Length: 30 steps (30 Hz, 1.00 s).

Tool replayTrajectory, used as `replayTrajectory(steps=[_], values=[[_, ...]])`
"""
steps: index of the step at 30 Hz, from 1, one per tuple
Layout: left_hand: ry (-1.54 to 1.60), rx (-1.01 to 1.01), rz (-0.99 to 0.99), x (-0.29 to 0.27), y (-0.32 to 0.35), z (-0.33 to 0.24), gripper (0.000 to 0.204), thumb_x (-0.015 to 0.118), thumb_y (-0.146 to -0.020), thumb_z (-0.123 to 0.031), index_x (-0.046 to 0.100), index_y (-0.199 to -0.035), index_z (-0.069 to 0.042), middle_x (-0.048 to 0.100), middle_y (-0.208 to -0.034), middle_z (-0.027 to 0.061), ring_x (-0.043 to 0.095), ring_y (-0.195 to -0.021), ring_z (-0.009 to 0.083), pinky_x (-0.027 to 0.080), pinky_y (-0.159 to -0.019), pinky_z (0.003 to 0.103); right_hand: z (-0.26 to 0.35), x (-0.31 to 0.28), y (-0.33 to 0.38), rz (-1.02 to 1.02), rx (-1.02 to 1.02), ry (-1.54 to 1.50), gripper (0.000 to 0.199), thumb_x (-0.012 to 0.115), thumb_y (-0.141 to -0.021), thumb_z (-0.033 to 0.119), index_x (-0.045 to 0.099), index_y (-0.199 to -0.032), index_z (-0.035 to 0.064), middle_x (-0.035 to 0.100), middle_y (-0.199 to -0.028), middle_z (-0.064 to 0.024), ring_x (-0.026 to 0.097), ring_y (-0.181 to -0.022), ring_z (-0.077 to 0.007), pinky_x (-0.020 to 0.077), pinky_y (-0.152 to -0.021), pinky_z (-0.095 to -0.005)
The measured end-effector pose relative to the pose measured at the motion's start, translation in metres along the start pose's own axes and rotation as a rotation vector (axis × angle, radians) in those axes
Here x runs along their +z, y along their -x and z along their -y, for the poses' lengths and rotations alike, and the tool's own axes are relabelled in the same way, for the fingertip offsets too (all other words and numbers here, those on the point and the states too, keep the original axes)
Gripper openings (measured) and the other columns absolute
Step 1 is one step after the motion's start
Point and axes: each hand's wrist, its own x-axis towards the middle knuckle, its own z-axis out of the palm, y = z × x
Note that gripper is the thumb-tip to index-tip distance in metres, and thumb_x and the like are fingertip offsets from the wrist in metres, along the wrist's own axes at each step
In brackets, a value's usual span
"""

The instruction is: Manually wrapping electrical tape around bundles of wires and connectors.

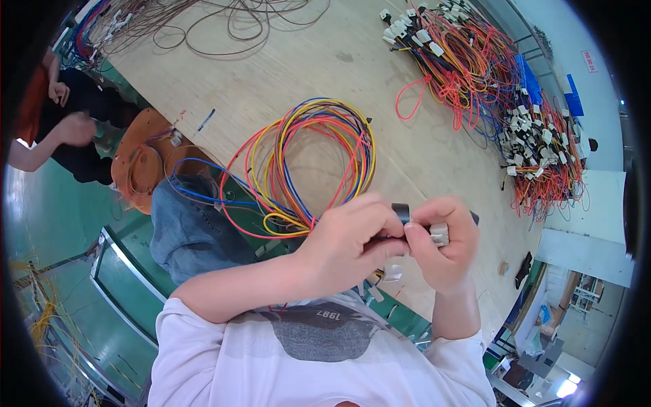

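Note:
In front of my chest my two hands meet, with their thumb tips almost touching. My left hand (356, 230) is closed, fingers curled in a pinch at a small roll of black tape (401, 212). A dark strip shows between its thumb and forefinger; what that is, I cannot tell. My right hand (451, 247) is closed too, thumb and forefinger pinched beside the tape, and a white plastic connector (439, 235) sits in its curled fingers. A loose coil of red, yellow, blue and brown wires (369, 159) lies on the table and runs under my left hand.
Big bundles of red and yellow wires with white connectors (536, 139) lie along the table's right side. Thin brown wires (224, 30) spread over the far left of the wooden table (352, 68). Left, another person's hand (74, 129) is near an orange stool (135, 159).

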Motion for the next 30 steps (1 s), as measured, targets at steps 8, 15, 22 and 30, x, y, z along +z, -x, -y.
replayTrajectory(steps=[8, 15, 22, 30], values=[[0.606, -0.705, 0.147, -0.009, -0.006, 0.006, 0.065, 0.072, -0.074, -0.015, 0.032, -0.124, -0.007, 0.055, -0.087, 0.0026, 0.054, -0.065, 0.0103, 0.042, -0.054, 0.022, -0.006, 0.010, 0.000, -0.101, 0.107, -0.371, 0.019, 0.056, -0.079, -0.006, 0.051, -0.096, 0.0007, 0.056, -0.080, -0.0021, 0.050, -0.069, -0.0032, 0.0399, -0.059, -0.0169], [1.045, -0.726, -0.071, -0.012, -0.011, 0.001, 0.048, 0.061, -0.081, -0.036, 0.044, -0.112, -0.004, 0.050, -0.086, 0.0037, 0.047, -0.062, 0.0080, 0.033, -0.046, 0.020, -0.007, 0.013, 0.007, -0.205, 0.127, -0.319, 0.015, 0.053, -0.081, -0.004, 0.049, -0.094, 0.0018, 0.054, -0.073, -0.0017, 0.050, -0.058, -0.0037, 0.0380, -0.050, -0.0168], [0.355, 0.153, 0.156, -0.018, -0.002, 0.015, 0.034, 0.069, -0.074, -0.015, 0.056, -0.103, -0.004, 0.049, -0.086, 0.0040, 0.048, -0.068, 0.0097, 0.038, -0.059, 0.022, 0.010, -0.003, -0.002, -0.210, 0.516, -0.625, 0.011, 0.052, -0.082, 0.002, 0.050, -0.093, 0.0011, 0.050, -0.065, -0.0003, 0.040, -0.044, -0.0032, 0.0299, -0.039, -0.0181], [0.195, -0.177, -0.031, -0.002, 0.008, -0.012, 0.021, 0.070, -0.070, 0.001, 0.057, -0.086, -0.004, 0.046, -0.080, 0.0041, 0.047, -0.064, 0.0110, 0.040, -0.055, 0.023, 0.011, 0.002, 0.000, -0.160, 0.408, -0.685, 0.019, 0.049, -0.090, 0.018, 0.048, -0.097, 0.0007, 0.052, -0.062, -0.0026, 0.039, -0.042, -0.0040, 0.0290, -0.039, -0.0169]])
